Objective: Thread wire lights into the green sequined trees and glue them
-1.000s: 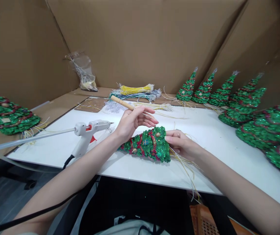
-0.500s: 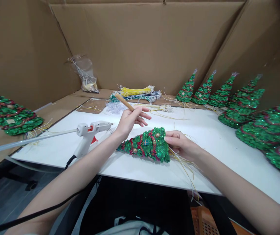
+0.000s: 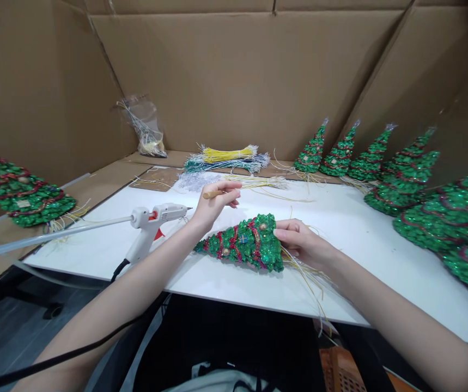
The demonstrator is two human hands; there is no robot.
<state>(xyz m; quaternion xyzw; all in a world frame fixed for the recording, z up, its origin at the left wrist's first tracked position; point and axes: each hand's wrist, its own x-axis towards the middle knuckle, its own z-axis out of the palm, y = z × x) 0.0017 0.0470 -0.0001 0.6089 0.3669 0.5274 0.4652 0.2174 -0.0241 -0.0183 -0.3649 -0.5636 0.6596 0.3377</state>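
Observation:
A small green glittery Christmas tree with red garlands lies on its side on the white board, its tip to the left. My right hand grips its base, thumb on the near face; yellow and white wires trail from the base beneath the hand. My left hand is raised above and behind the tree, closed around a thin wooden stick that lies almost level. The stick's far end is hidden by the fingers. Left of that forearm, a white hot glue gun with a long glue stick stands on the board.
Bundles of yellow, green and white wires lie at the back beside clear plastic bits. Several decorated trees stand along the right; another tree is at the left. A clear bag leans against the cardboard wall.
My left hand has turned, swinging the wooden stick from a raised slant to nearly level and drawing its fingers closer together. My right hand and the tree stay almost in place.

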